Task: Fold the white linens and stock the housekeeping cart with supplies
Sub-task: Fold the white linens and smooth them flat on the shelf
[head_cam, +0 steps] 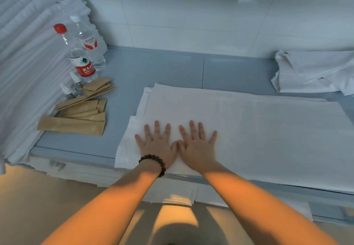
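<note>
A folded white linen [249, 126] lies flat on the blue-grey shelf surface [153, 68], several layers thick, its near edge reaching the shelf front. My left hand [157, 143], with a bead bracelet at the wrist, presses flat on the linen's near left part, fingers spread. Beside it lies my right hand [197, 145], also flat with fingers spread, the two thumbs touching. Neither hand holds anything. A second, loosely crumpled white linen [314, 72] rests at the far right.
A tall stack of folded white linens [28, 62] fills the left side. In front of it stand two water bottles [82, 53], small clear dropper bottles [72, 85] and several brown paper sachets [80, 112]. A white tiled wall [191, 10] closes the back. More folded linens sit below the shelf.
</note>
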`<state>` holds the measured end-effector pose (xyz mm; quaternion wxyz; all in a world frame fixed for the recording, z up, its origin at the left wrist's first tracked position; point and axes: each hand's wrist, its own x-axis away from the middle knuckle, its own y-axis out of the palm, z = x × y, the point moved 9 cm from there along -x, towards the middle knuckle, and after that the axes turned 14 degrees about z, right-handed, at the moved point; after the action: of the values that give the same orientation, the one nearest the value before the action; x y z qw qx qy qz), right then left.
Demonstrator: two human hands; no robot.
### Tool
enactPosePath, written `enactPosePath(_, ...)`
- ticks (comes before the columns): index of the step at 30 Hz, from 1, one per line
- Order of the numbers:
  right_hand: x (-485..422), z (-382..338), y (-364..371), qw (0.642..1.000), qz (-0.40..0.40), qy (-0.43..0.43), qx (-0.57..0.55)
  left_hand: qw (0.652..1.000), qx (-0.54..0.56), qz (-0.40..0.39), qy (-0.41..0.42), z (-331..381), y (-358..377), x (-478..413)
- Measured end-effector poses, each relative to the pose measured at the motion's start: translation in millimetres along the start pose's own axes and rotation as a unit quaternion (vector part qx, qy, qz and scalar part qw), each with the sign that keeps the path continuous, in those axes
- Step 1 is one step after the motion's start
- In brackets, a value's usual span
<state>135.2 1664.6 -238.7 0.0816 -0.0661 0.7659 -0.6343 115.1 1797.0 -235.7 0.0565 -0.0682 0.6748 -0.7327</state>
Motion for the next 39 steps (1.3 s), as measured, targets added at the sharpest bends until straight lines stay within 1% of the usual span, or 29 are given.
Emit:
enactPosePath(2,7.4,-8.6,4.5,1.000,-0.001,0.001,-0.004,1.000,0.001,0.002,-0.010,-3.8,2.0,10.7)
enactPosePath(5,10.9,3.9,-1.5,1.000,0.017,-0.002,0.004,0.999,-0.008,0.032,-0.013,-14.3,2.0,27.0)
enactPosePath(7,17.0,29.0,-6.8,1.000,0.026,0.007,0.016,0.999,-0.011,0.047,-0.013,-18.0,0.6,30.3)
enactPosePath(11,36.7,111.2,-23.5,0.995,0.036,0.073,0.053,0.999,-0.015,0.048,-0.013,-17.9,0.5,29.2)
enactPosePath(14,46.8,145.9,-31.8,0.994,0.012,0.096,0.055,0.998,-0.010,0.020,-0.065,-13.4,1.6,33.9)
enactPosePath(16,48.8,148.6,-34.3,0.995,-0.003,0.084,0.043,0.997,-0.001,0.004,-0.081,14.0,0.7,38.7)
enactPosePath(17,49.2,147.9,-35.6,0.996,-0.006,0.076,0.035,0.998,0.004,0.001,-0.068,37.7,0.9,41.7)
enactPosePath(21,58.6,160.0,-43.2,0.999,0.012,0.050,0.003,0.998,0.055,-0.004,0.027,159.1,7.8,59.4)
enactPosePath(23,65.6,182.2,-47.8,0.999,0.026,0.041,0.008,0.996,0.075,-0.014,0.041,214.6,14.5,69.3)
enactPosePath(25,73.7,212.4,-53.1,0.998,0.040,0.040,0.018,0.997,0.072,-0.015,0.037,252.4,21.3,78.4)
enactPosePath(27,82.7,244.4,-58.8,0.997,0.054,0.045,0.020,0.999,0.045,0.008,0.027,268.8,26.2,82.9)
enactPosePath(31,101.1,301.2,-68.0,0.996,0.065,0.048,0.032,0.999,0.007,0.047,0.021,269.6,28.5,85.4)
enactPosePath(36,121.9,375.2,-79.6,0.993,0.067,0.088,0.047,0.999,-0.002,0.047,0.024,272.7,26.8,85.6)
enactPosePath(39,131.1,405.7,-85.9,0.991,0.061,0.096,0.066,0.999,-0.012,0.039,0.019,270.8,28.0,84.9)
